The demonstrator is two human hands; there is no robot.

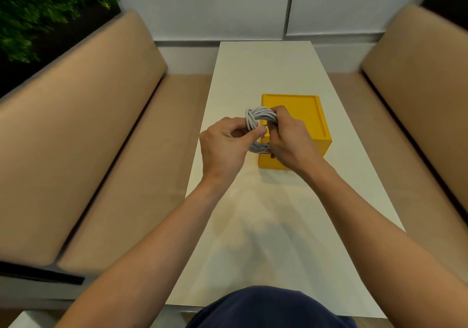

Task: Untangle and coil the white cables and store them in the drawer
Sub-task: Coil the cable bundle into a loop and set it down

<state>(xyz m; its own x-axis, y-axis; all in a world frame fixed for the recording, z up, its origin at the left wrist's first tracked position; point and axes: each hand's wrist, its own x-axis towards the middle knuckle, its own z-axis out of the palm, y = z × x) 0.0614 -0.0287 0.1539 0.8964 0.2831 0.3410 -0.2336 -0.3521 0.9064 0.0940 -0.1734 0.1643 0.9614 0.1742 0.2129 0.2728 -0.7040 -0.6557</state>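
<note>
The soft, light ring of white cable (256, 118) sits between both hands, with the yellow square drawer box (304, 110) just behind them. The left hand (225, 145) pinches one side and the right hand (288, 140) curls round the other. Squeeze the loops together, as they probably spring loose.

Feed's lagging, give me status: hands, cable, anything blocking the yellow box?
Left hand and right hand both grip the coiled white cable. Yellow box just behind it, its front partly hidden by hands. Nothing seen in the way.
</note>
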